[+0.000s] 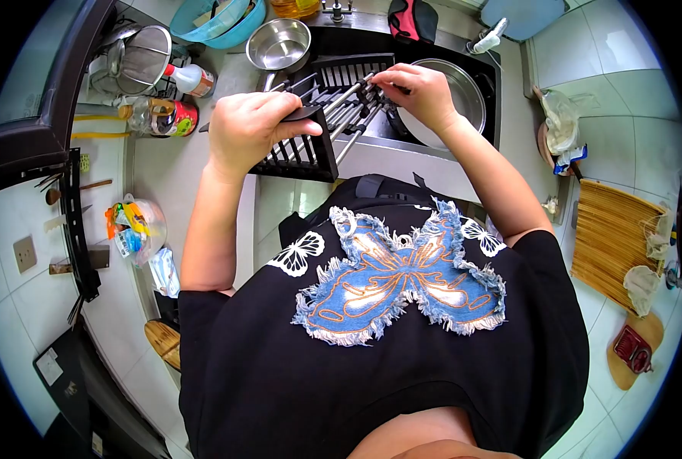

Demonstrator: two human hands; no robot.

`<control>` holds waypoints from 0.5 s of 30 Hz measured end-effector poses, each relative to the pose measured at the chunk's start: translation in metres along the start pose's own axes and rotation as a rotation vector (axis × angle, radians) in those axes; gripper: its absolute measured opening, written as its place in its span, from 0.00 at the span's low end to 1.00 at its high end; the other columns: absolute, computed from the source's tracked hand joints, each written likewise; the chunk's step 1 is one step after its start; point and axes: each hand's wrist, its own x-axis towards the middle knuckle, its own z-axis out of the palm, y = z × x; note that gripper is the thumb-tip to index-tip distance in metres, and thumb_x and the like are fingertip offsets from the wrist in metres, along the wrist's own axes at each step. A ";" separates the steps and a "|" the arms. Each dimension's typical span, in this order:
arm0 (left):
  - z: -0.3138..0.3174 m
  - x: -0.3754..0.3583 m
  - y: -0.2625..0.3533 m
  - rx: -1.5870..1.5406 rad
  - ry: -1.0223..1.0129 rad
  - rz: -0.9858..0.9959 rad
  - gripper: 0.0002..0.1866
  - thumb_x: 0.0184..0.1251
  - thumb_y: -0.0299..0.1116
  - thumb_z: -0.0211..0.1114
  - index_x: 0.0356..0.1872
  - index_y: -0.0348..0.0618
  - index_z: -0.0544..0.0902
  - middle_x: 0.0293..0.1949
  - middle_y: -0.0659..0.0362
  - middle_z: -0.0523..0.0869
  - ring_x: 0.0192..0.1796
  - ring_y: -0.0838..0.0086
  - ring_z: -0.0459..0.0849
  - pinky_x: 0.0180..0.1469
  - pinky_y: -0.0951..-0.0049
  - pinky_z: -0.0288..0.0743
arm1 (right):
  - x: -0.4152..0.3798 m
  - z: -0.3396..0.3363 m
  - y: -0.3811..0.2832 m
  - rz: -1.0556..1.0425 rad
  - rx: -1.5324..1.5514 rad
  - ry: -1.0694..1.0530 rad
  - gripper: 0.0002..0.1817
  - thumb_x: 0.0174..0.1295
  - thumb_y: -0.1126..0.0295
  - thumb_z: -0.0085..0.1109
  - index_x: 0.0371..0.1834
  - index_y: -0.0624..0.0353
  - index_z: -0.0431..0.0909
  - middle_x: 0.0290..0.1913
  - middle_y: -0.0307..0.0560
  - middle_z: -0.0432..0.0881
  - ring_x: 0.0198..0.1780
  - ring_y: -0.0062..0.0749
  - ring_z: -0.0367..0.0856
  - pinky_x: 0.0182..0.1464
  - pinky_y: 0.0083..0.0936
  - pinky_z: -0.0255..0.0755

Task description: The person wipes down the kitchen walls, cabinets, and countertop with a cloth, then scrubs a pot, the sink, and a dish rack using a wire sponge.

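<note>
Over the counter's front edge, a rack point(326, 149) with black slotted end panels and shiny metal rods is held tilted. My left hand point(253, 126) is closed on the top of its near black panel, thumb pressed along one side. At the rack's right part, my right hand point(421, 93) pinches the end of a rod or a black fitting there; the fingers hide which. Behind my right hand, a large metal pan point(463, 96) sits in the dark sink point(492, 115).
A small steel saucepan point(279, 44) and a blue basin point(226, 24) stand behind the rack. To the left are a strainer point(146, 60), a spray bottle point(194, 79) and a red-labelled bottle point(174, 118). The faucet point(489, 37) is at the back right. A bamboo board point(612, 237) hangs at the right.
</note>
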 end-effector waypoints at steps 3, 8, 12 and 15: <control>-0.001 0.000 0.000 0.027 -0.004 0.035 0.22 0.48 0.54 0.78 0.28 0.45 0.82 0.24 0.62 0.85 0.24 0.65 0.84 0.25 0.69 0.73 | 0.004 -0.006 -0.005 0.241 0.188 -0.031 0.07 0.58 0.68 0.72 0.40 0.43 0.90 0.35 0.33 0.88 0.27 0.26 0.82 0.32 0.21 0.79; -0.007 0.000 0.001 0.101 -0.068 0.144 0.23 0.49 0.55 0.76 0.28 0.48 0.80 0.19 0.64 0.77 0.22 0.69 0.80 0.23 0.69 0.70 | 0.018 -0.025 -0.002 0.221 0.301 -0.231 0.18 0.60 0.79 0.66 0.54 0.50 0.86 0.52 0.35 0.87 0.34 0.21 0.81 0.38 0.18 0.77; -0.010 0.003 0.004 0.151 -0.109 0.223 0.24 0.47 0.58 0.76 0.25 0.50 0.77 0.18 0.66 0.73 0.21 0.72 0.78 0.23 0.72 0.69 | 0.030 -0.038 -0.010 0.175 0.238 -0.421 0.16 0.62 0.73 0.66 0.52 0.42 0.86 0.47 0.33 0.84 0.38 0.31 0.82 0.43 0.27 0.79; -0.016 0.012 0.013 0.231 -0.188 0.350 0.25 0.49 0.60 0.74 0.24 0.52 0.75 0.19 0.68 0.71 0.22 0.75 0.77 0.24 0.75 0.68 | 0.035 -0.030 0.002 0.051 0.226 -0.488 0.12 0.63 0.70 0.67 0.49 0.42 0.88 0.45 0.34 0.84 0.40 0.34 0.84 0.45 0.29 0.79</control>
